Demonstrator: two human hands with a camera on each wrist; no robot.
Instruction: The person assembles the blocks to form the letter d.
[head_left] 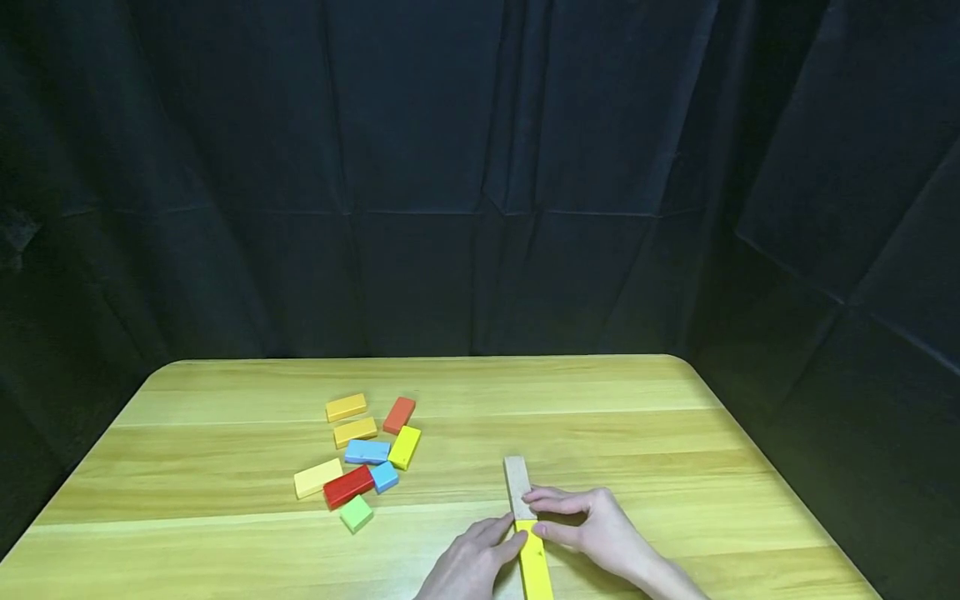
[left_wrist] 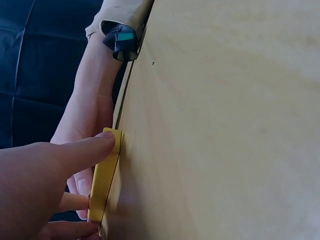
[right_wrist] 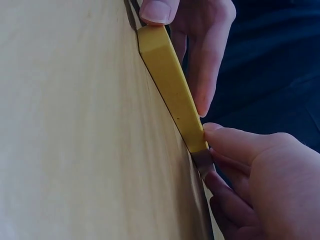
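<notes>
A yellow block and a beige-grey block lie end to end in one line near the front of the table. At their left side my left hand touches the yellow block with the thumb, its fingertips close to the joint. From the right, my right hand rests its thumb against the yellow block and its fingers against the grey one. The right wrist view shows the right thumb beside the joint. In the left wrist view the left thumb lies at one end of the yellow block.
Loose coloured blocks lie to the left, among them a red block, a green block, a blue block and a pale yellow block. Dark cloth hangs behind the wooden table and along its sides.
</notes>
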